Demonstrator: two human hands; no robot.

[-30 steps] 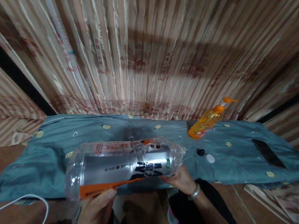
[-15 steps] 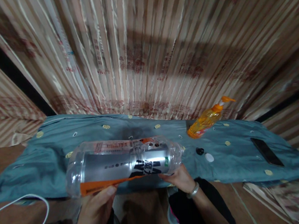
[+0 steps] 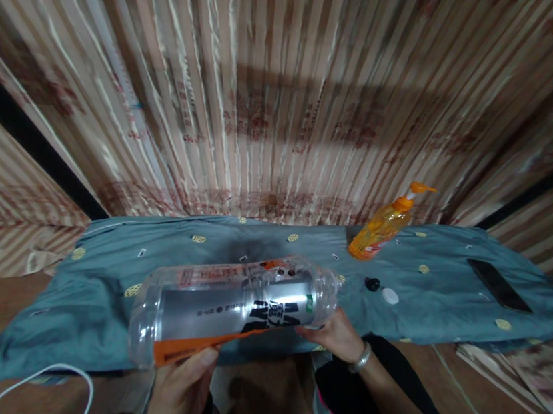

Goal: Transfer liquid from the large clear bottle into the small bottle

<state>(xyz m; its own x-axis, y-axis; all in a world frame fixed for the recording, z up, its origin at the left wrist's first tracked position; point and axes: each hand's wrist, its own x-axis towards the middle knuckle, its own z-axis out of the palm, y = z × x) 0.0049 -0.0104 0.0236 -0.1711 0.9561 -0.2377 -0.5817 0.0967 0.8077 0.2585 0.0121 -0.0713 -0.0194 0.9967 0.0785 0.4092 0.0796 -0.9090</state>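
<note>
At the teal cloth's (image 3: 411, 318) near edge, our left hand (image 3: 178, 390) pinches a plastic bottle's (image 3: 203, 307) orange label (image 3: 185, 347), our right hand (image 3: 342, 338) its shoulder (image 3: 323, 288).

Looks to me like the big clear plastic bottle (image 3: 233, 307) has shifted a touch since a second ago, its neck now slightly farther from the small black object (image 3: 372, 284) and its base a little inward. The head camera's view has nudged too, so the cloth-covered counter (image 3: 449, 300) sits slightly lower in it.
</note>
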